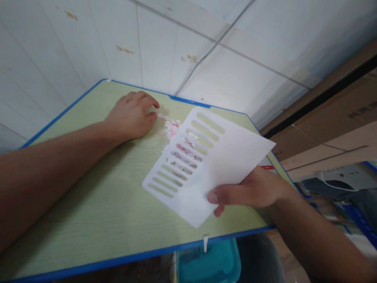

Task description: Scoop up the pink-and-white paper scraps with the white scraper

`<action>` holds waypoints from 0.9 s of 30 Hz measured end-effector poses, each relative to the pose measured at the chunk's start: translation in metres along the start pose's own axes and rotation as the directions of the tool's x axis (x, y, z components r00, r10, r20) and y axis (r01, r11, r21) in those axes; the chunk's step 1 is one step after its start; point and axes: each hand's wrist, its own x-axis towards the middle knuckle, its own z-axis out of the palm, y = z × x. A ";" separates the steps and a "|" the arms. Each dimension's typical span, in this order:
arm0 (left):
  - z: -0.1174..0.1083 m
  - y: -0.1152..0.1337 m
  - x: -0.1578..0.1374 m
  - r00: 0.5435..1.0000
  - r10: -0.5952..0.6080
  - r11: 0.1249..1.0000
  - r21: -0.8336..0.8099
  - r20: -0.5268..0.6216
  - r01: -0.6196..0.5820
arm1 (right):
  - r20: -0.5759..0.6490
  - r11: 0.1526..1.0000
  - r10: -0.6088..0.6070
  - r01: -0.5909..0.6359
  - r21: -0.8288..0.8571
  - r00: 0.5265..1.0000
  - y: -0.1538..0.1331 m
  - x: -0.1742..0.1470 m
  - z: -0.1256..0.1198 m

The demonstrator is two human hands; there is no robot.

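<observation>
white card (225,159), long axis diagonal, slotted side (183,156) leftward

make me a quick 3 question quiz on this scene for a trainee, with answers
1. Which hand holds the white slotted card?
2. True or false: the teal container stands on top of the green tabletop.
3. What colours are the scraps partly covered by the card? A) green and black B) pink and white C) orange and blue

Key: 1. The right hand. 2. False; it is below the near edge. 3. B.
</observation>
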 end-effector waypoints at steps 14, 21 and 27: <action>0.001 0.001 -0.002 1.000 -0.008 1.000 -0.014 -0.009 0.008 | 0.107 0.994 0.104 -0.106 0.008 0.989 0.006 -0.007 -0.002; 0.000 0.006 -0.003 0.999 -0.036 0.999 -0.019 -0.004 0.036 | -0.216 0.996 -0.055 0.039 -0.076 0.975 -0.003 0.007 0.003; -0.002 0.010 -0.003 0.999 -0.049 0.998 -0.027 0.012 0.049 | -0.298 0.977 -0.129 0.071 -0.199 0.946 0.002 0.012 0.016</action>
